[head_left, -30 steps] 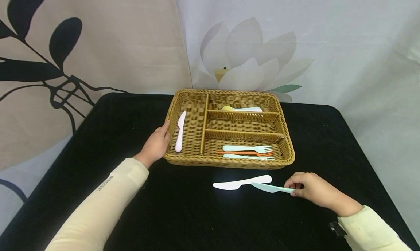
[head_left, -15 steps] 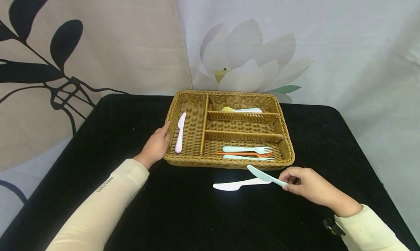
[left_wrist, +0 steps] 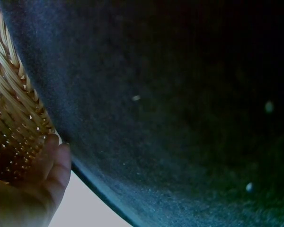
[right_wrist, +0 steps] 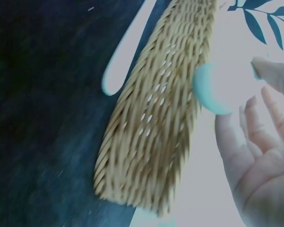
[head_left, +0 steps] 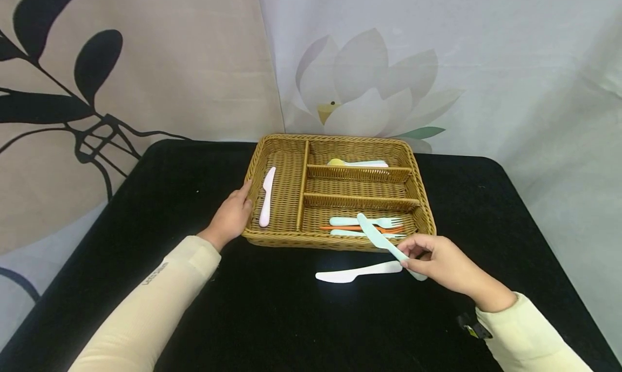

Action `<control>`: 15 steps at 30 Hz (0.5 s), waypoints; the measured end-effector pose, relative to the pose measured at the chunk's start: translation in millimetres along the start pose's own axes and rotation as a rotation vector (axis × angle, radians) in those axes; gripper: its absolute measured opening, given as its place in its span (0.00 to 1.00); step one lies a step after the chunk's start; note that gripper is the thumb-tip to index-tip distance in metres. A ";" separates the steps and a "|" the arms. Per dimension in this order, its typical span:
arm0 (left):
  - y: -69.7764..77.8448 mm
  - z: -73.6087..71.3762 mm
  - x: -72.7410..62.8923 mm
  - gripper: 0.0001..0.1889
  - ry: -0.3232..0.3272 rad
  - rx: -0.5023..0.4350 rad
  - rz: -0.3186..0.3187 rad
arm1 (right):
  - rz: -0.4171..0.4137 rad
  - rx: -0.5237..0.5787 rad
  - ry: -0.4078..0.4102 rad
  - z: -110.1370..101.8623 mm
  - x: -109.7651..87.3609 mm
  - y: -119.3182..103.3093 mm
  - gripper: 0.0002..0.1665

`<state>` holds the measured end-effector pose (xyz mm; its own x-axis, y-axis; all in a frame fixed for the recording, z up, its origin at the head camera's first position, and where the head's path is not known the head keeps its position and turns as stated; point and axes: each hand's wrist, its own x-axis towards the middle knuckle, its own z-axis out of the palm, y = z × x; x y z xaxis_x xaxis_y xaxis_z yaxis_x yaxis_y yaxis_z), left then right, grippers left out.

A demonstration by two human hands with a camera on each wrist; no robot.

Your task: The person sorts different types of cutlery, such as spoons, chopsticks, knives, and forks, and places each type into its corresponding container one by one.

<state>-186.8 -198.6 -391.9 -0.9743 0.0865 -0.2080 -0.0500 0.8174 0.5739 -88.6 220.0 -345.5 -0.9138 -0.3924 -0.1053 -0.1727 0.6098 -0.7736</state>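
In the head view, my right hand [head_left: 437, 264] pinches a mint-green knife [head_left: 376, 236] near its handle end. Its blade points up and left, over the front rim of a wicker cutlery basket [head_left: 340, 244]. A white knife [head_left: 345, 276] lies on the black table just in front of the basket. My left hand [head_left: 230, 215] rests against the basket's left side with its fingers extended. Inside the left compartment lies a pale pink knife [head_left: 266, 199]. The right wrist view shows the rounded handle end of the green knife [right_wrist: 209, 90] at my fingertips.
The basket's front right compartment holds a mint fork [head_left: 355, 221], an orange fork [head_left: 335, 228] and another mint fork [head_left: 347, 232]. At the back right lie a yellow spoon [head_left: 335, 162] and a pale-handled utensil [head_left: 371, 163]. A printed cloth [head_left: 194, 64] hangs behind the black table [head_left: 272, 318].
My right hand has lifted the mint-green knife off the table and moved it left and up to the basket's front rim, the blade swinging upward. My left hand has stayed in place.
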 end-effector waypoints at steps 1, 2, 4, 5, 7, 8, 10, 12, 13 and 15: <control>-0.4 0.4 0.1 0.30 0.006 0.008 0.008 | -0.007 0.011 0.009 1.0 1.6 -1.3 0.08; -0.7 0.6 0.2 0.29 0.012 0.015 0.017 | -0.013 0.021 0.017 1.8 3.2 -2.8 0.09; -0.9 1.1 0.4 0.29 0.021 0.026 0.030 | -0.021 0.036 0.034 3.9 6.3 -5.3 0.10; -1.0 1.2 0.4 0.29 0.027 0.030 0.036 | -0.026 0.043 0.045 4.9 7.8 -7.1 0.10; -1.2 1.3 0.5 0.29 0.035 0.039 0.046 | -0.027 0.071 0.063 6.8 10.6 -11.0 0.11; -0.8 1.2 0.3 0.29 0.036 0.038 0.045 | -0.028 0.083 0.071 7.8 12.0 -13.2 0.11; -0.8 1.2 0.2 0.29 0.037 0.039 0.047 | -0.024 0.113 0.089 9.9 15.0 -17.3 0.12; -0.7 1.2 0.0 0.29 0.039 0.039 0.049 | -0.014 0.140 0.109 13.0 18.9 -21.3 0.12; -0.8 1.5 0.0 0.29 0.039 0.038 0.049 | -0.008 0.158 0.118 14.8 21.2 -23.3 0.12; -0.8 1.9 -0.1 0.29 0.042 0.036 0.050 | 0.008 0.212 0.135 18.4 26.1 -27.4 0.13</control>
<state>-186.3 -198.2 -393.9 -0.9837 0.1043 -0.1463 0.0060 0.8329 0.5534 -100.9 180.4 -338.6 -0.9581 -0.2838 -0.0381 -0.0975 0.4484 -0.8885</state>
